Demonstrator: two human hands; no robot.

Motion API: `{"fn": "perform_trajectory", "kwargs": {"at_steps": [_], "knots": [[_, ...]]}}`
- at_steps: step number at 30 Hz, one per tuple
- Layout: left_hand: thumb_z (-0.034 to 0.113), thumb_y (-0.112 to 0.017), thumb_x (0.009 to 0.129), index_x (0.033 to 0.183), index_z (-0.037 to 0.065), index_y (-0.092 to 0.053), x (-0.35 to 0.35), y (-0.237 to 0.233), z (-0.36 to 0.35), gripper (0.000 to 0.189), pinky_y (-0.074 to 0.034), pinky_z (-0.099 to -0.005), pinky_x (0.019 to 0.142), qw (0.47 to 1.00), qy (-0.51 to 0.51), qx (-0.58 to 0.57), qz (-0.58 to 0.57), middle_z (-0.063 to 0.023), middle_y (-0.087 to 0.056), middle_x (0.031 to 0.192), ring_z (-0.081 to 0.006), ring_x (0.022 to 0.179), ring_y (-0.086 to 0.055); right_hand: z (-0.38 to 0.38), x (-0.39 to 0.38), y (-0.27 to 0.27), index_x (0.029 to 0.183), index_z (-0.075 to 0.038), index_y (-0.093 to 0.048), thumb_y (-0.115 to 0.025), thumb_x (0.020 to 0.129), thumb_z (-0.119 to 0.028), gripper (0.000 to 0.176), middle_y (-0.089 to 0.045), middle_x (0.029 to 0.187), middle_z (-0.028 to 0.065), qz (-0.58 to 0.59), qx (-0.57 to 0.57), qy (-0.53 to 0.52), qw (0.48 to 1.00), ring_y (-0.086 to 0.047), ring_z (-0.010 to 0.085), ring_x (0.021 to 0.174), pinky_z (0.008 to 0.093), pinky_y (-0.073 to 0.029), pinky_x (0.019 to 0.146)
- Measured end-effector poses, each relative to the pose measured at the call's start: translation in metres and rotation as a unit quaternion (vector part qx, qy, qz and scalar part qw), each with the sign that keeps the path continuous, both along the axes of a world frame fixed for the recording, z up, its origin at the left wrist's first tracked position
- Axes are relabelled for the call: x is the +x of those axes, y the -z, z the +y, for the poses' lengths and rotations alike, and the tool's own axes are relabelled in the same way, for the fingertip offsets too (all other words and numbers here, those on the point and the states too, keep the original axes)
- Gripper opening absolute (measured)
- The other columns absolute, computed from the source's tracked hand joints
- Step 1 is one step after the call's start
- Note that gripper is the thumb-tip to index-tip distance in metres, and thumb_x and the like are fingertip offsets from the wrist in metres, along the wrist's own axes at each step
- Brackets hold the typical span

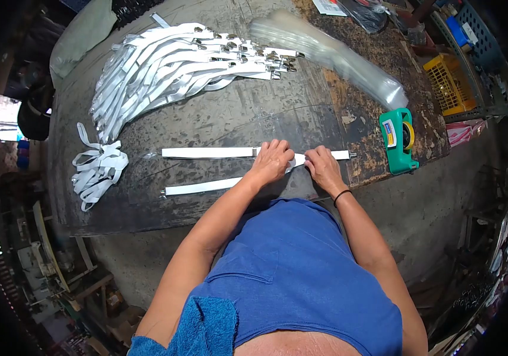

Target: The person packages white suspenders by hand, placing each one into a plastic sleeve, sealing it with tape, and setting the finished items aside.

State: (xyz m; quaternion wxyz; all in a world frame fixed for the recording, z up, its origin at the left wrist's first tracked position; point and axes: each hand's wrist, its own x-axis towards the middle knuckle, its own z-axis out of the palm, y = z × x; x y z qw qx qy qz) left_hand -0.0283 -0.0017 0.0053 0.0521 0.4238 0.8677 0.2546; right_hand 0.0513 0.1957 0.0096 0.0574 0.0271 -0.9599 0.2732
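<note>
Worn tabletop (218, 121), white strap (206, 152) under left hand (271, 161) and right hand (324, 168)

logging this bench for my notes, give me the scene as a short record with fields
left hand: on the white strap, grip unclear
right hand: on the same strap, nearer its clip end
second strap: flat on the table, nearer the person
strap pile: far side, clips together
bundle: loose straps, left edge
tape dispenser: green, right of hands
plastic bags: clear stack, far right

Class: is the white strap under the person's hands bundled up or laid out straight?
Laid out straight: the strap lies flat along the table, with the left hand and right hand resting on it.
</note>
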Motion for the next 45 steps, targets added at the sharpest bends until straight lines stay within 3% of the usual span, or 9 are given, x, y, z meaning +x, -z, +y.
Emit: {"fn": "perform_trajectory", "kwargs": {"at_steps": [8,18,27,30,41,45], "knots": [[0.012,-0.064,0.08,0.089,0.008,-0.069,-0.01,-0.006,0.013,0.01,-0.037,-0.0406,0.082,0.992,0.063,-0.11,0.002,-0.0059,-0.058,0.107,-0.0266,0.101,-0.052,-0.002,-0.004,0.012,0.1,-0.013,-0.058,-0.073,0.078,-0.01,0.026,-0.055,0.095,0.0096,-0.04,0.002,-0.007,0.999,-0.057,0.0333,0.094,0.0459,-0.048,0.077],[0.017,-0.062,0.083,0.088,0.009,-0.069,-0.013,0.0,0.011,0.011,-0.038,-0.0402,0.082,0.995,0.059,-0.074,0.017,-0.0053,-0.058,0.106,-0.0258,0.101,-0.052,-0.003,-0.004,0.01,0.099,-0.013,-0.057,-0.073,0.078,-0.01,0.026,-0.055,0.094,0.0095,-0.039,-0.002,-0.002,0.999,-0.057,0.0334,0.093,0.0463,-0.048,0.077],[0.011,-0.058,0.083,0.09,0.004,-0.065,-0.012,0.004,0.014,0.012,-0.038,-0.0401,0.083,0.988,0.107,-0.108,0.034,-0.0088,-0.056,0.104,-0.0277,0.101,-0.051,-0.003,-0.003,0.009,0.099,-0.013,-0.058,-0.073,0.078,-0.009,0.026,-0.055,0.095,0.0095,-0.036,-0.003,-0.003,0.999,-0.057,0.0333,0.094,0.0457,-0.047,0.078],[0.011,-0.057,0.083,0.09,0.004,-0.063,-0.012,0.008,0.014,0.011,-0.038,-0.0403,0.082,0.992,0.095,-0.066,0.039,-0.0096,-0.055,0.105,-0.0286,0.1,-0.051,-0.004,-0.003,0.01,0.099,-0.013,-0.058,-0.072,0.078,-0.009,0.026,-0.055,0.095,0.0096,-0.036,0.001,-0.005,0.999,-0.057,0.0334,0.094,0.0456,-0.047,0.078],[0.014,-0.07,0.08,0.092,0.009,-0.064,-0.013,-0.002,0.002,0.014,-0.039,-0.0408,0.08,0.995,0.085,-0.041,0.028,-0.006,-0.057,0.105,-0.0267,0.1,-0.053,-0.004,-0.004,0.007,0.099,-0.013,-0.058,-0.071,0.08,-0.01,0.024,-0.055,0.095,0.0093,-0.055,0.002,0.0,0.998,-0.056,0.0328,0.094,0.0456,-0.046,0.079],[0.014,-0.067,0.082,0.09,0.009,-0.065,-0.013,0.001,0.01,0.01,-0.039,-0.0403,0.081,0.994,0.088,-0.059,0.022,-0.0061,-0.056,0.105,-0.0264,0.099,-0.053,-0.004,-0.003,0.006,0.099,-0.013,-0.058,-0.071,0.08,-0.011,0.024,-0.055,0.095,0.0091,-0.048,-0.002,-0.001,0.999,-0.056,0.0326,0.095,0.0455,-0.046,0.079]]}}
